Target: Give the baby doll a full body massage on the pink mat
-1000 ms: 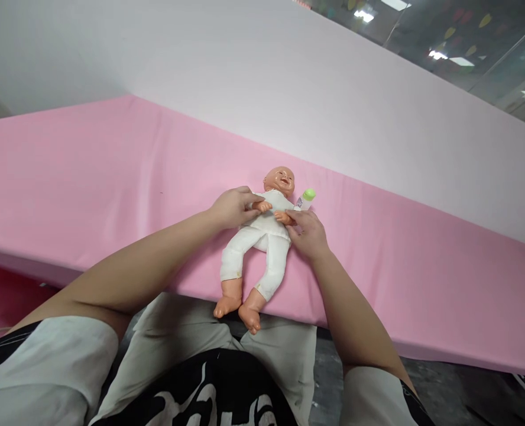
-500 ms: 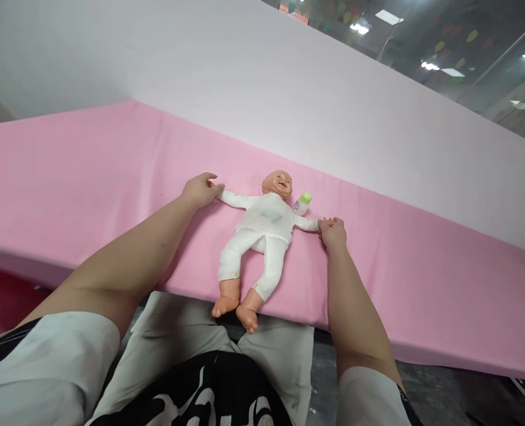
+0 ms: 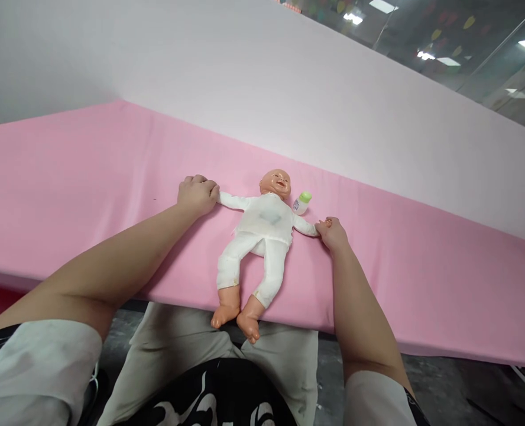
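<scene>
Surface (image 3: 431,272) in pink, with a white-clothed doll (image 3: 266,220) laid on its back, head far, feet jutting over the near edge, probably for easy reach from the near side. Held by both arm ends, apparently to stretch the arms evenly left and right. Left hand (image 3: 198,196) closed, back up, over one arm end, exact finger placing hidden; right hand (image 3: 334,235) gripping the other, small doll fingers showing. Doll's body between the two, right of the left hand and left of the right hand. Smallest, a green-capped bottle (image 3: 302,203) just beside the shoulder, far and left of the right hand, touched by neither
</scene>
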{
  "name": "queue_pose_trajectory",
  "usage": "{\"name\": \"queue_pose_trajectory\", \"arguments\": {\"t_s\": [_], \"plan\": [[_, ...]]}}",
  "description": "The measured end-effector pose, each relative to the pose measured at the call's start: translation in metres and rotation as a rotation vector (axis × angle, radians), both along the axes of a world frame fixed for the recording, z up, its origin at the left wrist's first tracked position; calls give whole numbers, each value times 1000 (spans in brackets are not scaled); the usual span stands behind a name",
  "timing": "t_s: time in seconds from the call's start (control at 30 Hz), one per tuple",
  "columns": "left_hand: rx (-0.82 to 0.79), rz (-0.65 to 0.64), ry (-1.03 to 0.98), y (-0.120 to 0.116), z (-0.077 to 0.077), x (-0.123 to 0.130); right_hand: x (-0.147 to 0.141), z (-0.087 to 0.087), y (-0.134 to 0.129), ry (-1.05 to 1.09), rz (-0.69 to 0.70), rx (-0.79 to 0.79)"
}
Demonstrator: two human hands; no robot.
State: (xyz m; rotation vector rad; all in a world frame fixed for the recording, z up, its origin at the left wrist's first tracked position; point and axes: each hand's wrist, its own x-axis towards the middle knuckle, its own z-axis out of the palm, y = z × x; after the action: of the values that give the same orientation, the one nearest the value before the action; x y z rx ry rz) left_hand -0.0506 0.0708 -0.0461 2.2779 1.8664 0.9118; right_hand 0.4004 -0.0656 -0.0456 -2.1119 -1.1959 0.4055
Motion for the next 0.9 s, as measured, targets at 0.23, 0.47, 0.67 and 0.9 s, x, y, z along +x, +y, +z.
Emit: {"name": "queue_pose_trajectory", "arguments": {"t_s": [0.23,0.47,0.67,0.9], "plan": [[195,-448,46,-50,8,28,-4,-2,4,210,-108,162],[197,-1052,189,-112,17,50,-3,1,3,220,-154,310],[142,-1205,72,-130,20,53,-29,11,2,190,-97,545],[40,-682,-295,-115,20,55,-92,21,-5,-165,252,604]]}}
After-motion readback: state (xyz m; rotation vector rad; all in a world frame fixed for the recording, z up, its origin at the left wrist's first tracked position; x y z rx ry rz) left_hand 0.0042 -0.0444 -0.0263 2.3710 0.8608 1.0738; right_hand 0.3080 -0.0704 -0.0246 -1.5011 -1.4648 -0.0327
